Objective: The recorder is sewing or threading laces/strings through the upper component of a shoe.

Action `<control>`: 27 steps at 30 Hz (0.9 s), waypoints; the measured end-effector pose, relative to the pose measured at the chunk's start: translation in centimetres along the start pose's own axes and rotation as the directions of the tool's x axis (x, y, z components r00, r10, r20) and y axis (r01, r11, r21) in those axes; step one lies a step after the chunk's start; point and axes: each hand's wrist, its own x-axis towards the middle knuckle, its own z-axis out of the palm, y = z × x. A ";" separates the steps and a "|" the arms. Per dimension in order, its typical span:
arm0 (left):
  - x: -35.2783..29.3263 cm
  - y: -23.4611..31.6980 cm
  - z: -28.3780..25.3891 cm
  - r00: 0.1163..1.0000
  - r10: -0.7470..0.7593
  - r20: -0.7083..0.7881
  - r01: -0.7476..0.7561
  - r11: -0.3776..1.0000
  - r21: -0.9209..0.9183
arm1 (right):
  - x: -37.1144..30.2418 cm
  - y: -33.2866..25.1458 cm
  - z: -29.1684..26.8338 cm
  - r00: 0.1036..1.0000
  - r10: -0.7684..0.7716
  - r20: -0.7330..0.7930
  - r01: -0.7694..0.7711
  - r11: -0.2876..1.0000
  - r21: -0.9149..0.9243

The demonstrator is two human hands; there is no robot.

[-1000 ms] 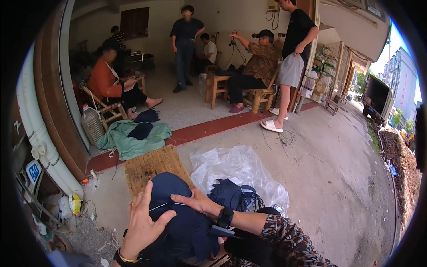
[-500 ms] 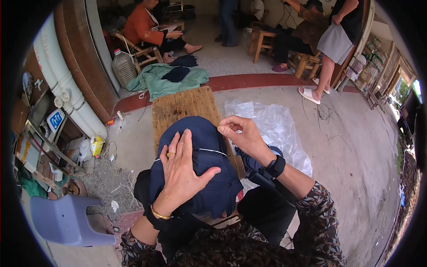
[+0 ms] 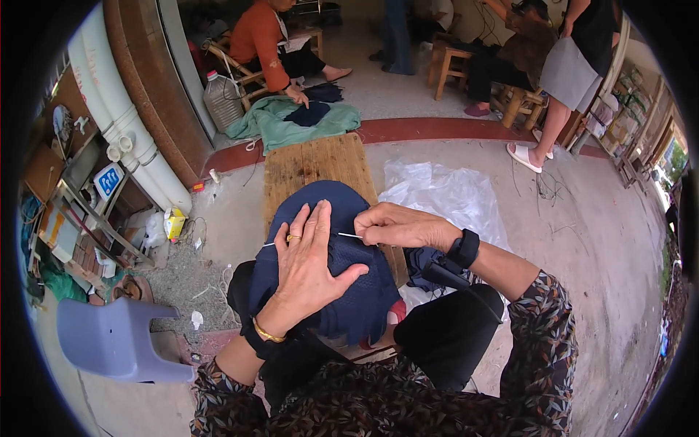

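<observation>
Navy fabric pieces (image 3: 291, 204), rounded at the far end and with a mesh part nearer me, lie over my lap and the near end of a wooden bench (image 3: 317, 156). My left hand (image 3: 309, 251) rests flat on the fabric, fingers stretched out and thumb apart. By the fabric's right edge, my right hand (image 3: 397, 226) pinches a thin white cord (image 3: 349, 235). Part of this cord runs under my left hand and shows again at the fabric's left side. A dark blue bundle (image 3: 429, 266) sits below my right wrist.
Clear plastic sheeting (image 3: 444, 200) covers the ground right of the bench. A green cloth (image 3: 277, 131) with dark pieces lies beyond it. To my left are a grey-blue plastic stool (image 3: 109, 339) and a cluttered rack. Several people sit or stand ahead.
My right hand has moved in over the fabric's right edge, closing on the white cord. My left hand stays flat on the fabric. A person in orange now reaches to the dark cloth.
</observation>
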 end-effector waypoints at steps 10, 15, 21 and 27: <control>0.0 0.3 0.0 0.998 -0.019 -0.068 0.013 0.997 -0.082 | 0.7 -3.3 0.8 0.989 0.111 -0.098 -0.064 0.918 0.391; -0.2 0.1 -0.2 0.994 -0.056 -0.096 0.050 0.996 -0.072 | -5.4 -0.9 3.8 0.966 -0.003 -0.260 -0.007 0.999 -0.037; -0.1 0.1 0.3 0.995 -0.034 -0.096 0.029 0.998 -0.058 | -8.1 2.0 9.2 0.894 0.335 -0.298 -0.106 0.805 0.584; 0.4 1.1 0.3 0.990 -0.040 -0.134 0.029 0.996 -0.084 | -8.8 0.7 9.0 0.885 0.321 -0.336 -0.077 0.814 0.576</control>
